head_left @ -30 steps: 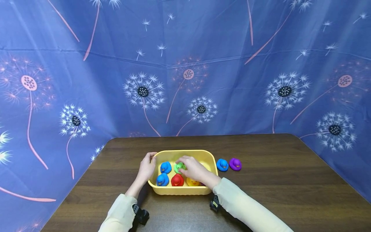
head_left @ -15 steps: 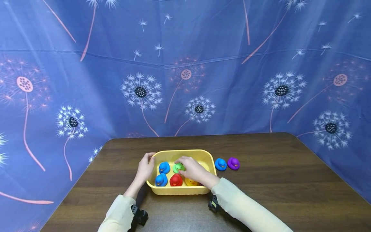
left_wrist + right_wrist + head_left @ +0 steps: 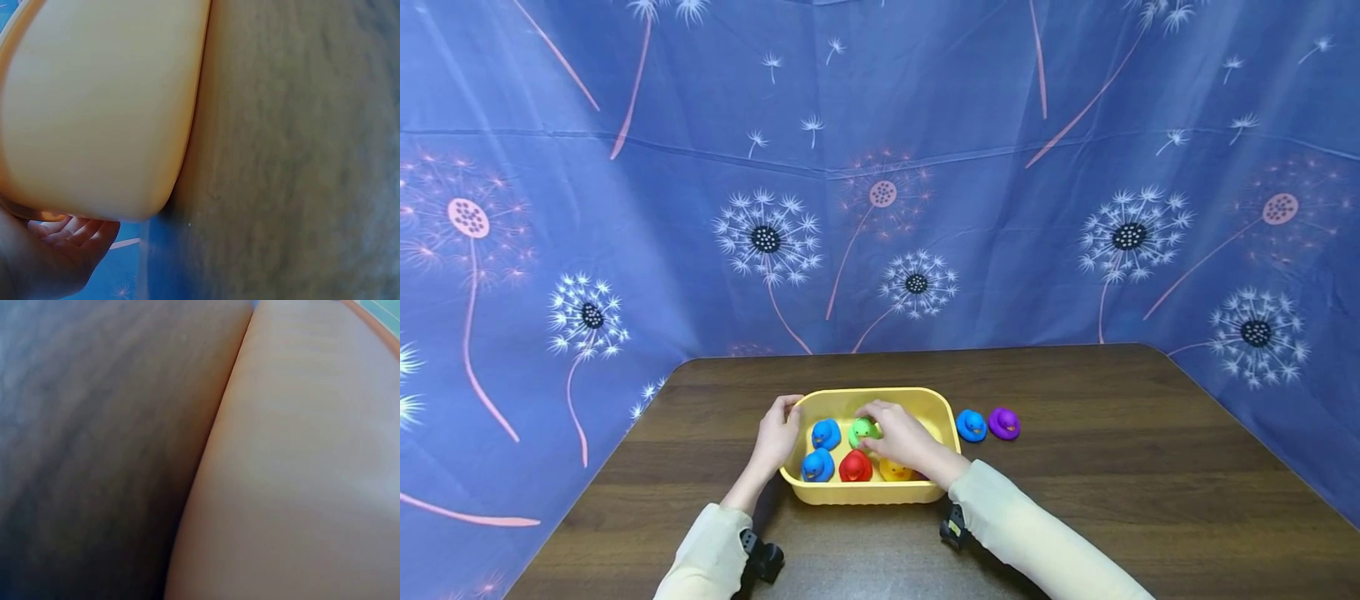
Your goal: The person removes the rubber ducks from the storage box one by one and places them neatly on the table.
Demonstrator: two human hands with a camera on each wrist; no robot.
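A yellow plastic tub (image 3: 880,494) stands on the table with several rubber ducks inside. My left hand (image 3: 777,433) grips its left end at the rim; in the left wrist view the fingers (image 3: 81,237) curl against the tub's end wall. Inside the tub, my right hand (image 3: 901,435) holds a green rubber duck (image 3: 861,430) between thumb and fingers. Two blue ducks, one at the back (image 3: 826,433) and one at the front (image 3: 817,466), sit at the left, with a red duck (image 3: 855,467) beside them. My right wrist partly covers a yellow duck (image 3: 895,471).
Just right of the tub, a blue duck (image 3: 972,426) and a purple duck (image 3: 1004,423) sit on the brown wooden table (image 3: 1112,467). A blue cloth with dandelion prints (image 3: 1000,208) hangs behind the table. The tub's long front wall (image 3: 300,462) fills much of the right wrist view.
The head view has shifted slightly, so everything appears a little further left than a second ago. Both hands keep their places on the tub and the green duck.
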